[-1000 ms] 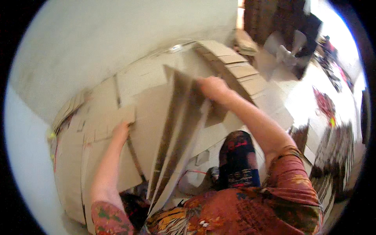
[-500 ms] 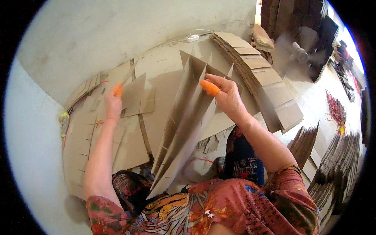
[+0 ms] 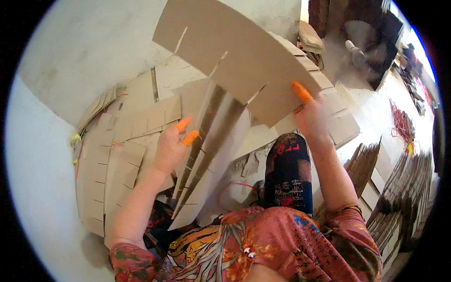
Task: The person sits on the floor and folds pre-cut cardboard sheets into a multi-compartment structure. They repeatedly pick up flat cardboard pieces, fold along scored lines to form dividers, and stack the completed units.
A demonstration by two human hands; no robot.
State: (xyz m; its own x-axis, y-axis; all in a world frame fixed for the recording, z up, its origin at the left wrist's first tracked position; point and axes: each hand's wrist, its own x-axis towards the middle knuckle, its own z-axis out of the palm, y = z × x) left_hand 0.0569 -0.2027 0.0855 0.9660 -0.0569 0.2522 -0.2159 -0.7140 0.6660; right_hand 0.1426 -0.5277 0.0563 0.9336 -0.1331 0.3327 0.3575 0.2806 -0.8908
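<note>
A wide slotted cardboard sheet [image 3: 249, 51] is raised at its right end in my right hand [image 3: 314, 120], an orange finger cover pressed on its face. Its slotted lower edge meets the tops of several long cardboard strips [image 3: 230, 134], which stand on edge and fan toward my lap. My left hand [image 3: 170, 149] is beside the left side of these strips, its orange-covered fingertips apart; no piece shows between them, and contact with the strip is hard to make out.
Flat slotted cardboard pieces [image 3: 120, 174] lie at the left, near the wall. A stack of cardboard [image 3: 345, 127] is behind my right hand. Bundled cardboard [image 3: 399, 197] stands at the lower right. A fan [image 3: 355, 52] and red ties [image 3: 402, 129] are farther right.
The wide sheet has come up over the standing strips, held by my right hand, which moved right. My left hand moved from the flat pieces rightward and down, beside the strips.
</note>
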